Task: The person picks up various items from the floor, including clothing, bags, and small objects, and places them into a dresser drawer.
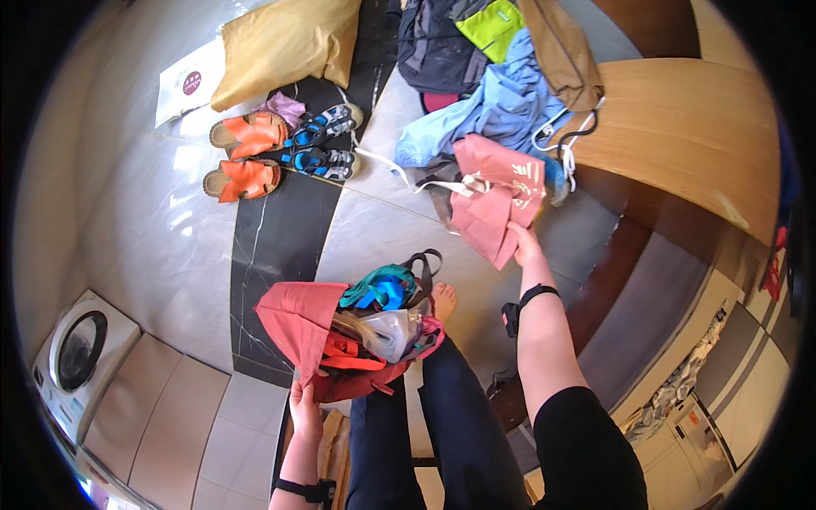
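Note:
My left hand (306, 408) is closed on the rim of a red cloth bag (293, 319), which stands open in front of my legs. Stuffed inside it are a teal and blue bundle (382, 289), clear plastic (387, 331) and a bright orange-red piece (344, 353). A black strap loop (433, 259) sticks out at its far side. Stretched out to the right, my right hand (527, 245) grips a lower corner of a flattish pink drawstring bag (501, 191) with white print. Its white cord trails left across the floor.
Beyond the pink bag lie a light blue garment (489, 110), a dark backpack (438, 51) and a brown bag (565, 55). Orange sandals (246, 157), blue-black sandals (327, 140) and a tan bag (293, 47) sit farther left. A wooden panel (680, 136) is at right, a washing machine (81, 357) at left.

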`<state>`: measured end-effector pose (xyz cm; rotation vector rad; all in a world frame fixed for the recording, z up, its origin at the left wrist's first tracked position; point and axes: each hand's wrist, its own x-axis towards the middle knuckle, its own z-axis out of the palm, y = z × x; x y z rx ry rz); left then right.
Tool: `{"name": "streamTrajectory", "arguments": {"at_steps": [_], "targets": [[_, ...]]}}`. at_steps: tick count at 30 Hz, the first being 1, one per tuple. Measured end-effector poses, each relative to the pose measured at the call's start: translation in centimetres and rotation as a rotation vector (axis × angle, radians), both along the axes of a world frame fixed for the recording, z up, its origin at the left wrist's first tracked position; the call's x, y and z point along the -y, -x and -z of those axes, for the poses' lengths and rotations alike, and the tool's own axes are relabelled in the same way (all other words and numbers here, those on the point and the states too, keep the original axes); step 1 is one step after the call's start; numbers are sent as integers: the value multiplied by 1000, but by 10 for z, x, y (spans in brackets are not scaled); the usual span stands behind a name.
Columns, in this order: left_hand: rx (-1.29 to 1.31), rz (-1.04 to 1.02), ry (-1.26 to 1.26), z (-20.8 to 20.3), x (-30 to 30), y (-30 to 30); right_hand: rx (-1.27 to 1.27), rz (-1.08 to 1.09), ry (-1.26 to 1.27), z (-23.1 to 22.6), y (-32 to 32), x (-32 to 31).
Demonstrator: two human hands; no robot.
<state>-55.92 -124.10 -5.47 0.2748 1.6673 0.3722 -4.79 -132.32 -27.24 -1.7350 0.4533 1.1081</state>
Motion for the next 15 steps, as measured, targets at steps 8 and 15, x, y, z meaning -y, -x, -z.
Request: {"name": "streamTrajectory", "arguments": {"at_steps": [8,15], "targets": [[-22,-26,-12,-21,-11,9,-235,43,25,-10,32,-35],[-193,11,-165,-85,-38,-19,614,-923,8,-202,44,-49]]}}
